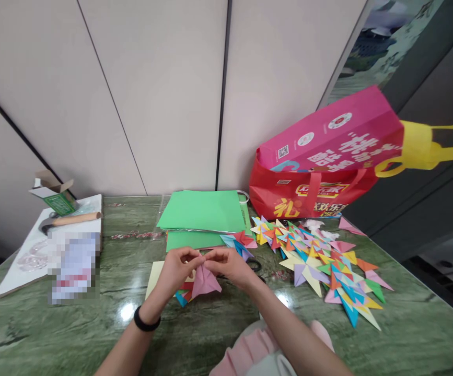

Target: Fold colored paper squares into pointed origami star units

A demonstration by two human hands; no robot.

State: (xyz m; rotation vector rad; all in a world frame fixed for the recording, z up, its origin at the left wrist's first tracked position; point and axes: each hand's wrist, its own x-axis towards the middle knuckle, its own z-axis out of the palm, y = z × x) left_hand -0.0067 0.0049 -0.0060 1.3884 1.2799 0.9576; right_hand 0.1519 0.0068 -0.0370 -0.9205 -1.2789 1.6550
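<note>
Between my two hands is a pink folded paper (206, 283), held up above the table with its wide pleated end hanging down. My left hand (183, 266), with a black band on its wrist, pinches the paper's top from the left. From the right, the fingertips of my right hand (226, 263) close on the same top edge. Behind and below the paper lie a pale yellow sheet (153, 277) and some coloured folded pieces (182, 297), partly hidden by my hands. Just past my right hand sits a small group of blue and red folded pieces (242, 243).
Green paper sheets (202, 211) are stacked at the back. Many coloured folded paper stars (320, 256) spread over the right side. Behind them stands a red gift bag (281, 190) with a pink box (339, 130). A white board (22, 266) at left carries a wooden-handled tool (77, 218) and a green box (61, 201).
</note>
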